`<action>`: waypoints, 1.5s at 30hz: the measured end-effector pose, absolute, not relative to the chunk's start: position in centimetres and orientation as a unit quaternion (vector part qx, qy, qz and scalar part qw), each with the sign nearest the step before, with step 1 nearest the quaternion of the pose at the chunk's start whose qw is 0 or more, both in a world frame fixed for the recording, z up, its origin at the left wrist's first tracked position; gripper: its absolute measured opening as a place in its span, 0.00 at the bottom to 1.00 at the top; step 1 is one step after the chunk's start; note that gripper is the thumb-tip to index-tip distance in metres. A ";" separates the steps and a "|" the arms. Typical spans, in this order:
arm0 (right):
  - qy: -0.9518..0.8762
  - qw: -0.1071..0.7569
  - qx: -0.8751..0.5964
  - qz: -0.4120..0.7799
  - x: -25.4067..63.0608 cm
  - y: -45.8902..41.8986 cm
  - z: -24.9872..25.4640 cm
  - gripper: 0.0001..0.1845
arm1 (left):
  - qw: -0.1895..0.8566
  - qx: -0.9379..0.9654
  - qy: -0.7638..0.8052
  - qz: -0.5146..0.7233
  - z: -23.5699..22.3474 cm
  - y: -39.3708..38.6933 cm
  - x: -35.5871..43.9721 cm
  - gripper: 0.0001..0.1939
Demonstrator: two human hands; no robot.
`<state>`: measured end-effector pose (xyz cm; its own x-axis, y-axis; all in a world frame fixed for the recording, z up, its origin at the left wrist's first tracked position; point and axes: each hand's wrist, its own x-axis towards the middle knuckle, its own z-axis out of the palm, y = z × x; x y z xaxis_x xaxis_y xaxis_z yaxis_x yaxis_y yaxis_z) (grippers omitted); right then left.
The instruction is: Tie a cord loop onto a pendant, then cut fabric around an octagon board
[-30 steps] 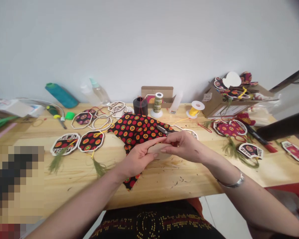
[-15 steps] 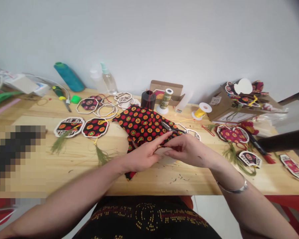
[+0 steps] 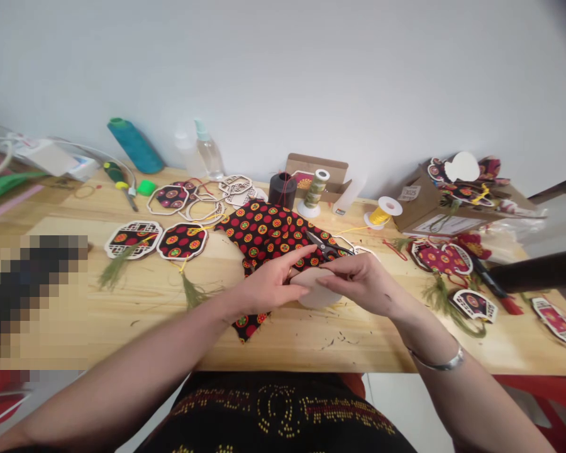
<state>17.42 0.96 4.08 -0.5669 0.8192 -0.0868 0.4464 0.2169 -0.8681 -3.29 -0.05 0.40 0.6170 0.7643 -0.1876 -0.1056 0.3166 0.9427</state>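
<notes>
A pale, rounded flat piece is held between my hands, its plain face toward me. My left hand grips its left side, thumb in front and fingers behind. On its upper right edge, my right hand pinches with thumb and fingertips. Whatever lies on the far side is mostly hidden. Black cloth with red and yellow flower dots spreads on the table behind and under my left hand. Dark-handled scissors lie on that cloth, just beyond my fingers.
Left lie tasselled ornaments and a screwdriver. Behind stand a black thread cone, a green thread spool and a yellow cord spool. A cardboard box and a black post are right.
The pale piece has come up and tilted so more of its face shows. My fingers have shifted along its edge. The camera view has also moved somewhat.
</notes>
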 end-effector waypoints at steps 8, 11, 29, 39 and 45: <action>-0.618 0.345 -0.461 0.535 17.8 1.2 3.1 0.09 | 0.832 0.287 0.286 0.380 0.0 0.9 -3.4 0.28; -0.578 0.376 -0.463 0.557 17.6 1.1 2.5 0.10 | 0.844 0.250 0.265 0.394 -0.2 0.9 -3.2 0.27; -0.587 0.422 -0.441 0.531 15.3 0.2 1.0 0.09 | 0.737 0.413 0.362 0.395 -1.0 -0.4 -2.3 0.17; -0.611 0.421 -0.441 0.504 15.2 0.2 0.5 0.10 | 0.767 0.341 0.347 0.418 0.2 -0.5 -1.7 0.12; -0.615 0.420 -0.457 0.487 15.2 0.1 0.5 0.11 | 0.756 0.364 0.349 0.418 0.3 -0.6 -1.8 0.10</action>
